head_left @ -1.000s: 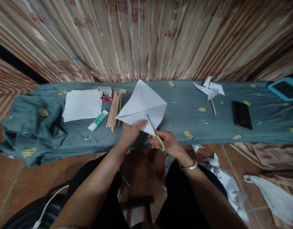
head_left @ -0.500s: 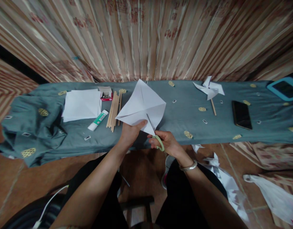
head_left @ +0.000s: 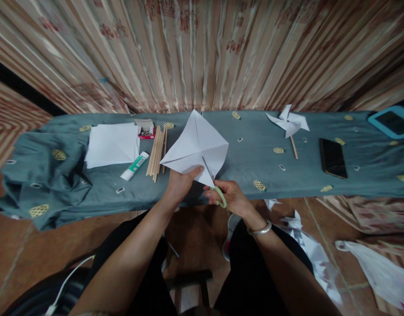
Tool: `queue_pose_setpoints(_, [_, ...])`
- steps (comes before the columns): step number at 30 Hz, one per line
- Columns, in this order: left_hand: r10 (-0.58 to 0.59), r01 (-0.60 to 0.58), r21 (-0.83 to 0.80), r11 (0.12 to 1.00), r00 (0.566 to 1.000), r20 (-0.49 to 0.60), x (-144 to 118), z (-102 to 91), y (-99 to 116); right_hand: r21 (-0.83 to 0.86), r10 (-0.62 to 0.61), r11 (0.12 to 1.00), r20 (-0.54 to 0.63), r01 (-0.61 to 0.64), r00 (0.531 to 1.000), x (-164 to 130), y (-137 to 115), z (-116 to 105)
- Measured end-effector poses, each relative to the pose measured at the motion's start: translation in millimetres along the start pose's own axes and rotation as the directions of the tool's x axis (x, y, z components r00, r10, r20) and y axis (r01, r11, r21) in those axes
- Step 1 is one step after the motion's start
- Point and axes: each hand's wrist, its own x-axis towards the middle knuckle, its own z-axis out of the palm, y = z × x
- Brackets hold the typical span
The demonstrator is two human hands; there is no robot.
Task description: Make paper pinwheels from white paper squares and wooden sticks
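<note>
the left hand (head_left: pixel 180 182) is pinched on the creased paper (head_left: pixel 202 142), thumb on top, over the table (head_left: pixel 248 164) by the middle of its near edge. the right hand (head_left: pixel 231 195), partly curled, holds the scissors (head_left: pixel 223 197) at the paper's near corner.

Passage runs free from the creased sheet (head_left: pixel 208 135) rightward to the pinwheel (head_left: pixel 291 126); wooden sticks (head_left: pixel 156 153) obstruct leftward.
</note>
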Motion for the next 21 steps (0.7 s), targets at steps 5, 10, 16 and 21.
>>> queue_pose_setpoints(5, [0.005,-0.005,0.005,1.000,1.000,0.006,0.2,0.1,-0.2,0.018,-0.007,1.000,-0.012,0.007,1.000,2.1,5.6,0.1])
queue_pose_setpoints(10, [-0.001,0.001,-0.028,1.000,1.000,0.003,0.0,0.6,-0.8,0.032,-0.012,0.999,-0.014,0.013,1.000,2.5,4.3,1.6])
queue_pose_setpoints(16, [-0.001,0.002,-0.055,0.999,1.000,0.016,2.2,-1.2,-1.3,0.029,0.010,1.000,0.023,-0.011,1.000,-1.3,-0.3,1.5])
queue_pose_setpoints(21, [0.024,-0.024,-0.061,0.998,1.000,-0.005,4.8,-4.2,3.4,-0.023,0.001,1.000,0.087,0.001,0.996,-4.2,0.4,-1.4])
